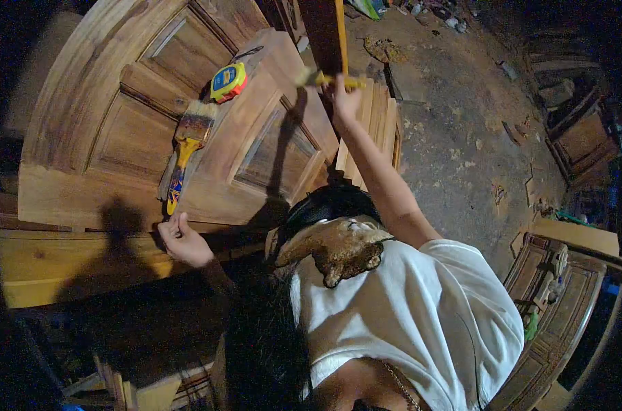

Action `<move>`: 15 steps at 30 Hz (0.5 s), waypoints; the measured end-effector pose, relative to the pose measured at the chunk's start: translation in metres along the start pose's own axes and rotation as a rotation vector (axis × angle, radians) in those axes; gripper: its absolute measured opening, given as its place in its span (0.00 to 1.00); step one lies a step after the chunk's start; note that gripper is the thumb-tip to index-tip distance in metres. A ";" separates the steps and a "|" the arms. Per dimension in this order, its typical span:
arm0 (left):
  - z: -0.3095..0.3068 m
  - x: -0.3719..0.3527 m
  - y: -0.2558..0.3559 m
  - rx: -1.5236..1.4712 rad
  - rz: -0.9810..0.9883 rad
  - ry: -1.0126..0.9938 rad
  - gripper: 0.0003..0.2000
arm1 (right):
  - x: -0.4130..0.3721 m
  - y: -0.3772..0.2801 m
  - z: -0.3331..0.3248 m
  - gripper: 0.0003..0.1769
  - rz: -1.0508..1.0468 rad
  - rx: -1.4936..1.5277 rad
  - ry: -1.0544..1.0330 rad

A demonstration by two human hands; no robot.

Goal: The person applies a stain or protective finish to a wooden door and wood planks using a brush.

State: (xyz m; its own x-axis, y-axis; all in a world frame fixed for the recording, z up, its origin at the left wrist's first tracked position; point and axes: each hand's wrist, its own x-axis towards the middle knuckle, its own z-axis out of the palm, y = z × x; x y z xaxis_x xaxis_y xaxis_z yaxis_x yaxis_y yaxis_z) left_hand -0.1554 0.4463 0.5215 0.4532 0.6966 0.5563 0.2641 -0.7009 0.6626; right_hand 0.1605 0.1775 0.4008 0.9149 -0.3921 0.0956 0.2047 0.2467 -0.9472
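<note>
My right hand [346,103] is closed around a second, yellow-handled paintbrush [321,79], blurred, with its pale bristles pointing left. It is at the far right side of the wooden panelled door [208,171]. My left hand [185,243] has its fingers curled by the door's near edge, just below the handle end of a wide paintbrush [188,147]. That brush rests on the door, with a yellow and blue handle and dark-stained, pale-tipped bristles. Whether the left fingers grip anything is hidden. Beyond the brush's bristles sits a yellow and red tape measure [227,83].
A wooden post [330,34] rises at the door's far right corner. Wooden boards [369,123] stand beside my right forearm. Scraps litter the rough floor [455,137]. A carved wooden panel [557,308] lies to the right, and a wooden beam [71,264] runs below the door.
</note>
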 end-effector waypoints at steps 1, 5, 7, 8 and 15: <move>0.001 0.000 -0.001 -0.013 -0.001 0.001 0.09 | -0.001 0.037 -0.017 0.12 0.048 -0.089 0.014; -0.001 0.000 -0.001 0.024 -0.020 -0.021 0.09 | -0.010 0.039 -0.019 0.13 0.060 -0.144 0.155; -0.003 0.001 -0.002 0.056 -0.002 -0.030 0.08 | -0.002 -0.011 0.008 0.15 0.029 -0.069 0.100; -0.002 0.001 -0.002 0.082 0.009 -0.030 0.08 | -0.001 -0.043 0.020 0.13 -0.003 -0.024 0.049; -0.002 0.000 -0.018 0.019 -0.059 -0.074 0.09 | -0.016 -0.043 0.000 0.08 -0.042 -0.042 -0.094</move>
State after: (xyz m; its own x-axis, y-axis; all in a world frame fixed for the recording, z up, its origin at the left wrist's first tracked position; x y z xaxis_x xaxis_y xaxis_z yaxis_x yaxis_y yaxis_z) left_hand -0.1615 0.4593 0.5108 0.4981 0.7239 0.4773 0.3082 -0.6623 0.6829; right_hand 0.1372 0.1732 0.4404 0.9349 -0.3162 0.1613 0.2301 0.1937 -0.9537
